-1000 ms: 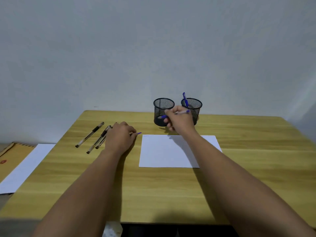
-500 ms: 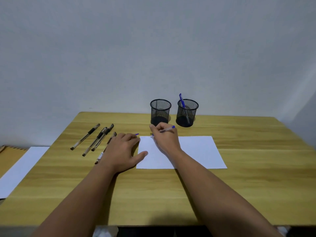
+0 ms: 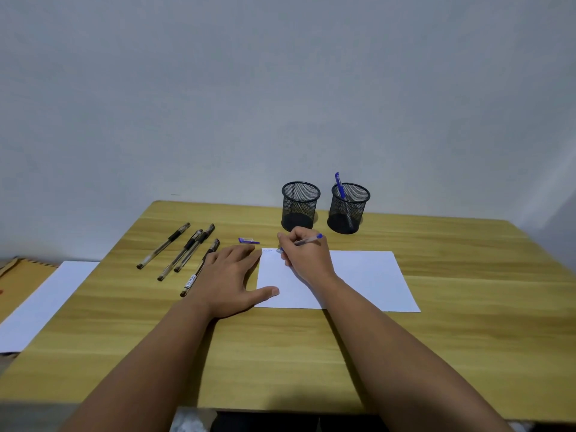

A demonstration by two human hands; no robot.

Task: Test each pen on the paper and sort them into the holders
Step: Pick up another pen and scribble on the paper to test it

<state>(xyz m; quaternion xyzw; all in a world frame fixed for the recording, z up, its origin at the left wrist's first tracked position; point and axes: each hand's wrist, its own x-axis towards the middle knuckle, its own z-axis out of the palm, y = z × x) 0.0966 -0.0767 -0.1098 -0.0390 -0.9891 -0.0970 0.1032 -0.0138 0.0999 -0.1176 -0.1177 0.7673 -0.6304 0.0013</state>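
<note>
Right hand (image 3: 307, 258) pinches blue pen (image 3: 307, 241), tip on paper (image 3: 364, 280).

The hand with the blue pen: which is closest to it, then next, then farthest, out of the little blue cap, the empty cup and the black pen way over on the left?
From the right hand in the head view:
1. The empty cup, just behind it. The blue cap, just to its left on the table, is about as close; too near to call.
2. The far-left black pen, farthest, at the left end of the row.
</note>
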